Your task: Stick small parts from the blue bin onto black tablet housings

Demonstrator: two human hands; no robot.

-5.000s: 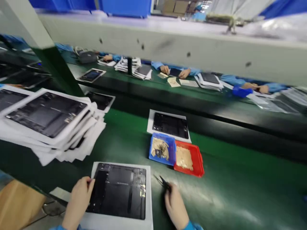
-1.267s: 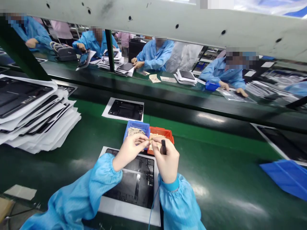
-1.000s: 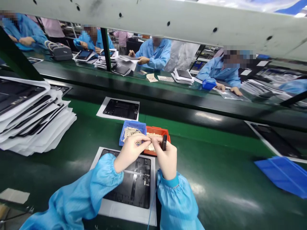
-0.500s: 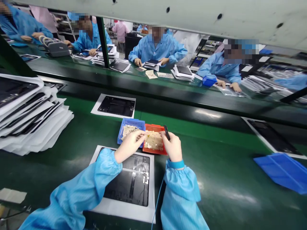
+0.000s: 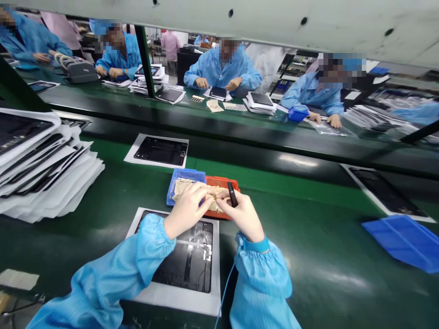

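Note:
My left hand (image 5: 187, 208) and my right hand (image 5: 240, 212) meet fingertip to fingertip over the red tray (image 5: 221, 181), both pinching a small tan piece (image 5: 213, 197). Black tweezers (image 5: 232, 194) stick up from my right hand's grip. The blue tray (image 5: 185, 175) of tan strips sits just left of the red one. Below my wrists lies a black tablet shell (image 5: 187, 256) on a white sheet (image 5: 171, 294).
A tall stack of sheeted tablet shells (image 5: 41, 160) is at left. Another tablet shell (image 5: 161, 151) lies beyond the trays, one more (image 5: 386, 192) at right above a blue bag (image 5: 404, 242). Several workers in blue coats sit across the belt (image 5: 308, 256).
My right hand has swung back left from the red tray to meet my left hand's fingertips, and the tweezers now point up. The camera has dipped slightly.

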